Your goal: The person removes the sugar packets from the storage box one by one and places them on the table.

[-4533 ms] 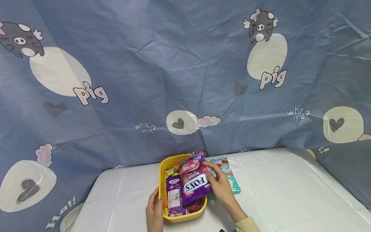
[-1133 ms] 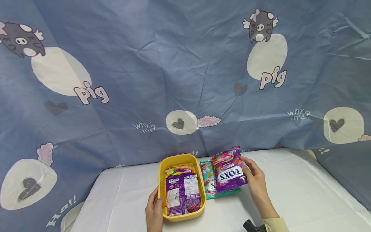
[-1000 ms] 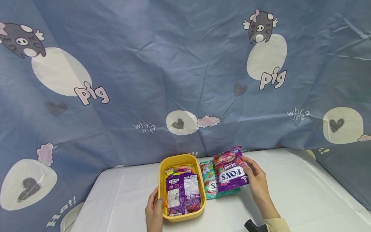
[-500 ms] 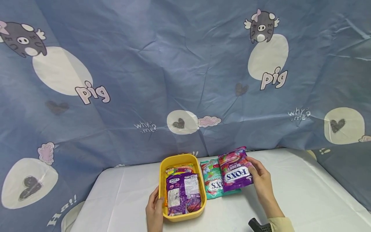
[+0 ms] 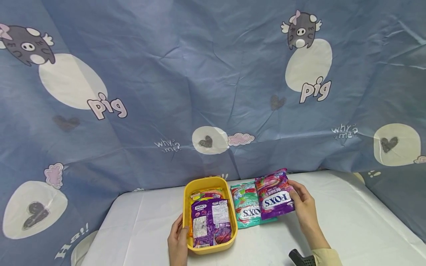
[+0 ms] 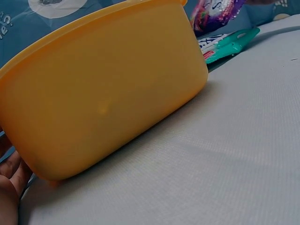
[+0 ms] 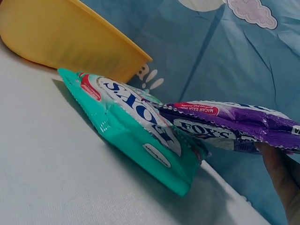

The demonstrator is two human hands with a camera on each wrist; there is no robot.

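My right hand [image 5: 305,206] pinches the right edge of a purple FOX'S Berries candy bag [image 5: 273,192], thumb on its front. The bag is tilted and overlaps a teal FOX'S candy bag [image 5: 246,203] lying on the table. In the right wrist view, the purple bag [image 7: 234,123] appears edge-on above the teal bag [image 7: 136,124], with a finger beneath it. My left hand [image 5: 178,240] rests against the left wall of a yellow tub [image 5: 210,251]. The left wrist view has fingers [image 6: 11,168] at the tub's lower corner. Inside the tub lie purple candy bags [image 5: 211,221] over an orange-yellow pack [image 5: 206,193].
A white cloth covers the table [image 5: 336,221]. Behind its far edge hangs a blue curtain [image 5: 213,92] with pig prints. A black strap-like device [image 5: 301,257] sits on my right wrist, by a beige sleeve [image 5: 326,257].
My right hand has carried the purple Berries bag from over the tub rightward, past part of the teal bag, now more exposed. Lately it drifts slightly further right. My left hand stays at the tub.
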